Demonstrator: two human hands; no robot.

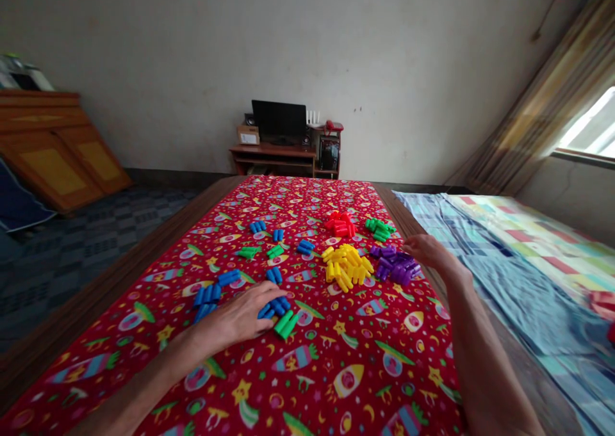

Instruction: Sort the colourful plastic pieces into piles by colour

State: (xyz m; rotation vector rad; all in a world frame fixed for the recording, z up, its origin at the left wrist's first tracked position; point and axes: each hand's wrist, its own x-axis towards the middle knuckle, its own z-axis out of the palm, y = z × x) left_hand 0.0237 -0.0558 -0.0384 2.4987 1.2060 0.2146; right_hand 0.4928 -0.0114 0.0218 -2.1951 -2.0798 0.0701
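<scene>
My left hand (237, 317) lies flat on the red patterned tablecloth (336, 359), fingers spread, its fingertips touching a blue block cluster (275, 306) beside a green block pair (287, 324). My right hand (427, 250) rests by the table's right side, fingers just touching the purple block pile (396, 266). To the left of the purple pile sit a yellow pile (346, 266), and farther back a red pile (340, 223) and a green pile (379, 228). Loose blue blocks (211, 294) and green blocks (248, 252) are scattered on the left half.
The wooden table edge (144, 247) borders the cloth on both sides. A bed with a checked sheet (519, 257) lies to the right. A desk with a monitor (279, 122) stands at the far wall, a wooden cabinet (52, 148) at left, a curtained window (590, 129) at right.
</scene>
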